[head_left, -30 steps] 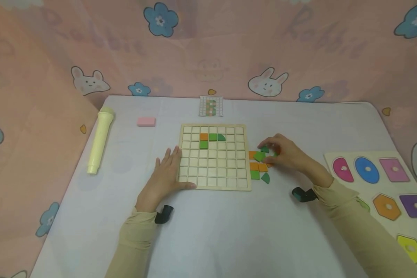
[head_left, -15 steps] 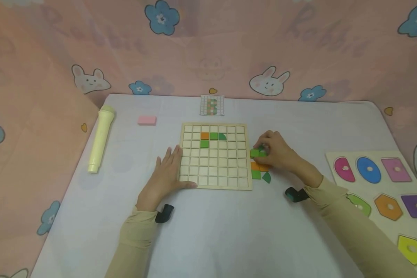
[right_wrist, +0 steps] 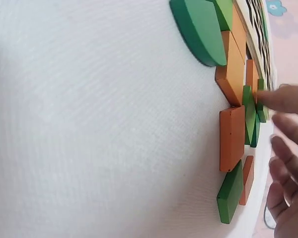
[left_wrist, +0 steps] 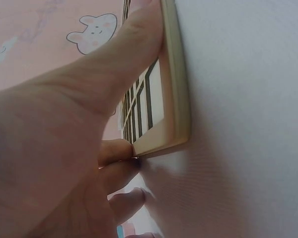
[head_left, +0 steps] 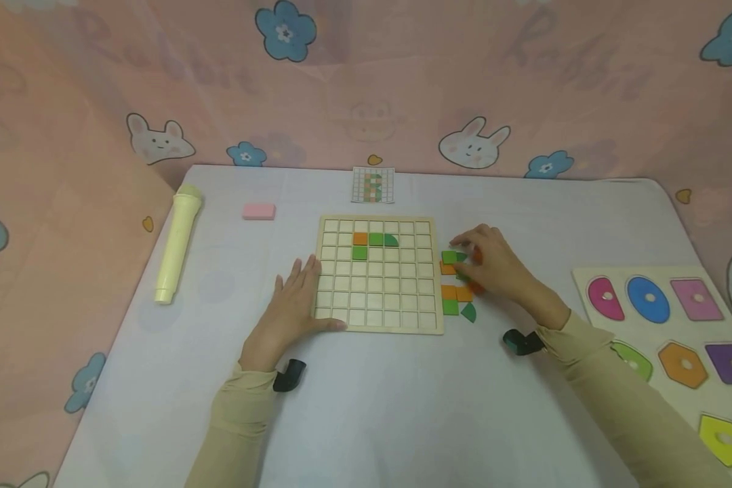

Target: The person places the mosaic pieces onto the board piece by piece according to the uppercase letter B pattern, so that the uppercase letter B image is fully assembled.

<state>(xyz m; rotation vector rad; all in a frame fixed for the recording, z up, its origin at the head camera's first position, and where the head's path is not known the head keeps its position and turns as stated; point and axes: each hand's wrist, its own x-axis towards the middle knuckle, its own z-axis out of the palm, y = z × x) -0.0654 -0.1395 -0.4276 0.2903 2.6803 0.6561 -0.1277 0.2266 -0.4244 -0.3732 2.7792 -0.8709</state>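
Note:
A pale wooden grid board [head_left: 378,283] lies flat on the table. In its upper rows sit an orange square, two green squares and a green quarter-round tile [head_left: 391,240]. My left hand [head_left: 285,315] rests at the board's near left corner, fingers along the left edge. Its thumb lies on the near rim, also seen in the left wrist view. My right hand [head_left: 497,266] hovers over loose orange and green tiles [head_left: 456,293] right of the board and partly hides them. In the right wrist view its thumb is by a green tile [right_wrist: 260,96]; no tile appears held.
A small printed pattern card [head_left: 373,185] lies behind the board. A pink block [head_left: 259,211] and a pale yellow microphone-shaped thing [head_left: 178,245] are at the left. A shape puzzle board [head_left: 631,339] with knobbed pieces lies on the right.
My right hand moved left over the loose tiles, then its fingers spread slightly. A green square now lies farther from me, with an orange tile showing just in front of it. The left hand stays put.

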